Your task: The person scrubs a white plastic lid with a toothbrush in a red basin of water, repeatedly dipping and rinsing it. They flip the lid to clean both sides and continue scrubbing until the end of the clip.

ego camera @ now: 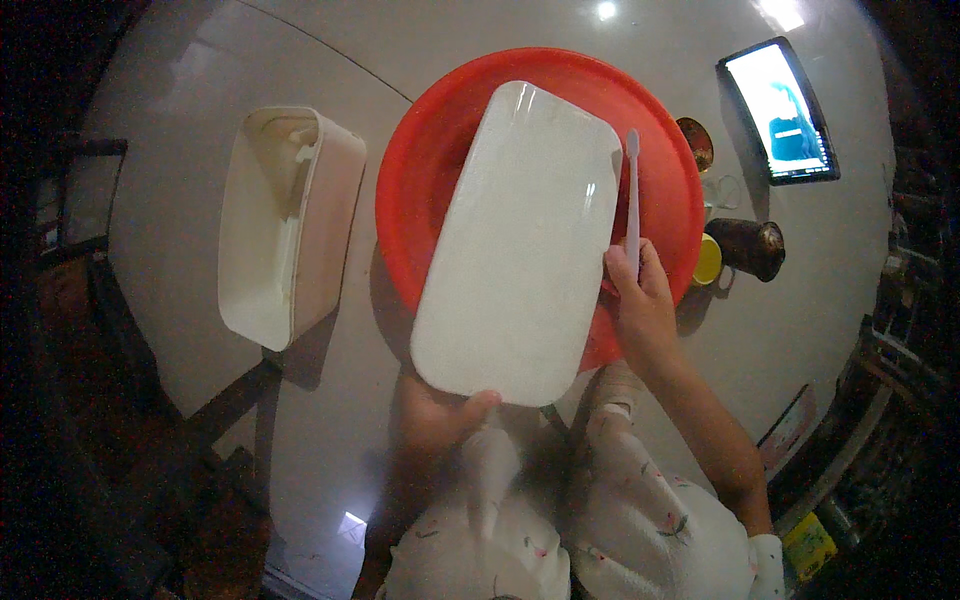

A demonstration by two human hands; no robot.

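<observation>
A glossy white plastic lid [517,247] with rounded corners lies tilted across my view, above a round red plastic basin [401,187]. My left hand [442,420] grips its near end, the thumb on top and the other fingers hidden underneath. At the lid's right edge, my right hand [646,300] holds a white toothbrush [634,184] upright by the handle. The brush head points away from me and sits just right of the lid, apart from it. Most of the basin's inside is covered by the lid.
Left of the basin, a deep cream plastic bin [330,232] rests on the pale tiled floor [315,45]. To the right are a dark brown container [746,246], a yellow round piece [707,260], a reddish-brown cup [695,144] and a lit tablet [780,112].
</observation>
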